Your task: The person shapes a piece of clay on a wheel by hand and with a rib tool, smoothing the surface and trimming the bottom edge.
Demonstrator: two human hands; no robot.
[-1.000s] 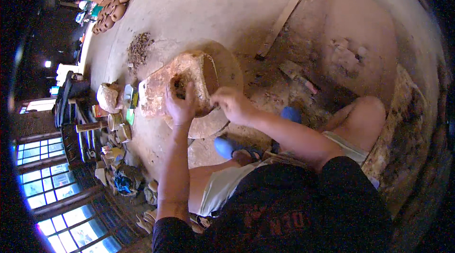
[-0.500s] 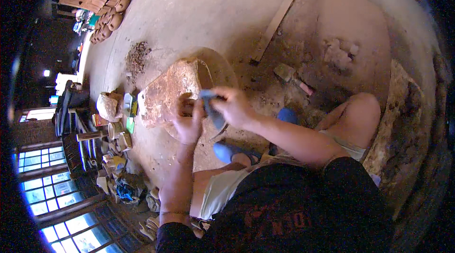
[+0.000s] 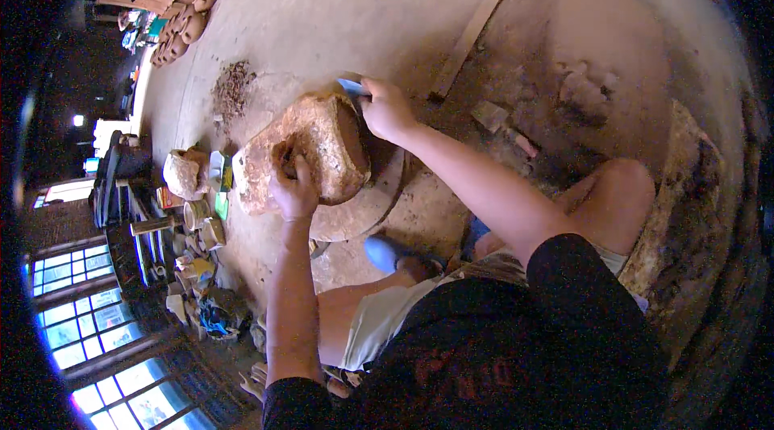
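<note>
A large blocky brown mould-like block (image 3: 330, 132), crusted and mottled, lies tilted on a round flat disc (image 3: 355, 220) in front of me. My left hand (image 3: 295, 190) is over the block's near left part, its fingers curled in toward the thumb; whatever they hold, if anything, is hidden. Beyond the block's far right corner, my right hand (image 3: 389, 111) grips a thin blue-grey flat piece (image 3: 351, 87). Most of that piece is covered by my fingers, and it appears apart from the block.
A long wooden board (image 3: 482, 23) lies on the floor at the far right, with a trowel-like tool (image 3: 504, 125) nearer. Brown crumbs (image 3: 234, 91) are heaped at the far left. A pale lumpy bag (image 3: 185, 174) and clay pieces stand at left. My blue shoe (image 3: 385, 254) is close to the disc.
My hands have moved apart: the right went away from me with the blue-grey piece, the left shifted left and down onto the block. More of the block's top shows now.
</note>
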